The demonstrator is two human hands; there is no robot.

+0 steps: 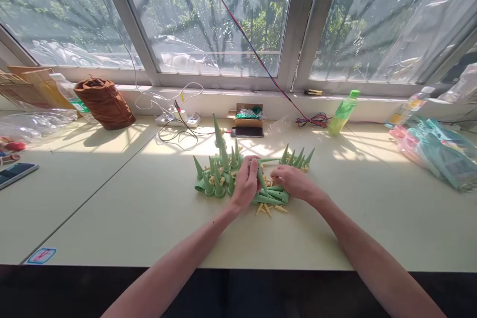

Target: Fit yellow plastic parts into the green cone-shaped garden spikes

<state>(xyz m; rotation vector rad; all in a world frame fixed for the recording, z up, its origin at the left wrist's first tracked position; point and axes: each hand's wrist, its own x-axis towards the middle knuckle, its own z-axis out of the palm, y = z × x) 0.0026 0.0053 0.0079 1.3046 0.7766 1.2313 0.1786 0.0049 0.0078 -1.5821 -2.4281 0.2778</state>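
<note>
My left hand (246, 182) is closed around a green cone (263, 182), which tilts with its narrow end down. To its right, my right hand (289, 180) has its fingers drawn together over small pale-yellow pieces (267, 184); whatever they grip is hidden. Several green cones (219, 188) stand upright left of my left hand, with a taller stack (222, 151) behind them. More cones (298, 157) stand beyond my right hand. Below both hands, green cones (274, 196) lie on their sides, and loose yellow pieces (265, 208) are scattered at the front.
On the pale table (156, 218), a small cardboard box (249, 122) and a dark phone (247, 132) lie behind the cones. A power strip (178, 120) with cables and a brown pouch (105, 103) are left. A green bottle (343, 113) and plastic bags (439, 151) are right.
</note>
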